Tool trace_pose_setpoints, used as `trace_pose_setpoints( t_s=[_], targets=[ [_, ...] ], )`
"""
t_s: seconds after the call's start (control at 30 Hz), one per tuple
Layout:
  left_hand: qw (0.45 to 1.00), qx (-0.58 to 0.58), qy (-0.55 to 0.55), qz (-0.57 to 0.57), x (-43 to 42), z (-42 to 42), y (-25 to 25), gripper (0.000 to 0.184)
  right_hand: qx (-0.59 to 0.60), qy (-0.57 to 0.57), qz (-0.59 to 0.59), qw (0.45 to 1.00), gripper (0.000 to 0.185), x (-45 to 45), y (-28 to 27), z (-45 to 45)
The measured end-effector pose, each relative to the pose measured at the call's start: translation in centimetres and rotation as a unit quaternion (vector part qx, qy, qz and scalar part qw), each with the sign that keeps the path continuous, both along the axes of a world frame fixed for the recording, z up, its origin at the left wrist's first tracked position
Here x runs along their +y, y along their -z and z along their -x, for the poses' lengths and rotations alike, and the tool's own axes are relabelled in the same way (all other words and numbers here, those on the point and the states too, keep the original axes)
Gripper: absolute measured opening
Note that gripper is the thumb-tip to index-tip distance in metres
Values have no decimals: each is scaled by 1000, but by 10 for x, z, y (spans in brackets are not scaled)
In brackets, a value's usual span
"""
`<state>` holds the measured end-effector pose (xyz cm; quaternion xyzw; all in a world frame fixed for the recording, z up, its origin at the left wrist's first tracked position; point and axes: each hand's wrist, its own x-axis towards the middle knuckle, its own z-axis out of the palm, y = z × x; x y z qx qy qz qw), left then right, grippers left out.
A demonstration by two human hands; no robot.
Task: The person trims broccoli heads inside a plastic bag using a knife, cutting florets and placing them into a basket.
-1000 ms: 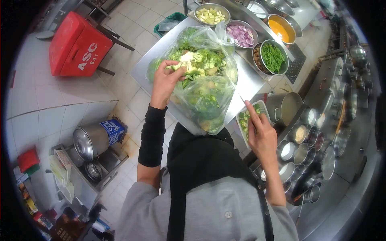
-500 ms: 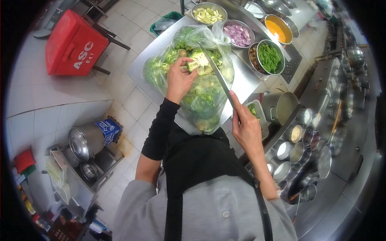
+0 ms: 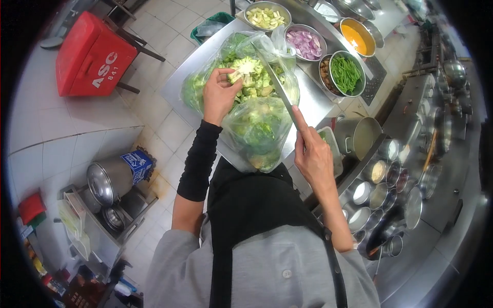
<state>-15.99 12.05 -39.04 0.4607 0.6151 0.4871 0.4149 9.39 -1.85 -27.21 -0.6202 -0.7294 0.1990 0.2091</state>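
Note:
My left hand (image 3: 221, 96) is closed on a pale-cut piece of broccoli (image 3: 247, 68), thumb on one side and fingers on the other. Under it lies a clear plastic bag (image 3: 192, 84) filled with broccoli, its mouth spread wide. My right hand (image 3: 313, 149) grips a long kitchen knife (image 3: 277, 84) by the handle, index finger stretched along the top of it. The blade slants up and left over the bag, just right of the held piece; I cannot tell whether it touches the broccoli below.
The bag rests on a steel table (image 3: 313, 100). Bowls of chopped pale green vegetable (image 3: 265, 18), sliced purple onion (image 3: 305, 43) and cut green stalks (image 3: 345, 74) stand at its far right. A large pot (image 3: 359, 136) and several condiment containers are to my right; a red box (image 3: 95, 56) is at left.
My left hand has moved a little left and tilted the broccoli so its pale cut side shows more. The piece is now farther from the blade. The knife has shifted slightly.

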Motion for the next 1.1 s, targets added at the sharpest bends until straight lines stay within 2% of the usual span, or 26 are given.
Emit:
trace_pose_setpoints(
  t_s=[0.47,0.77,0.87,0.97,1.07,1.1],
  targets=[
    [1000,16,-3,-16,1,-6,-4,34,-76,-55,57,994,90,13,12,0],
    [993,117,-34,0,8,-4,11,40,-116,-95,20,988,97,61,41,38],
    [990,133,-31,-25,9,0,15,38,-77,-87,26,993,87,69,38,41],
    [999,43,-6,-16,8,8,22,31,64,-81,102,989,77,92,37,24],
    [984,-172,34,9,7,33,31,24,118,-45,162,979,70,88,13,10],
    [975,-217,45,29,4,40,29,19,128,-59,119,983,73,81,15,7]
  ],
)
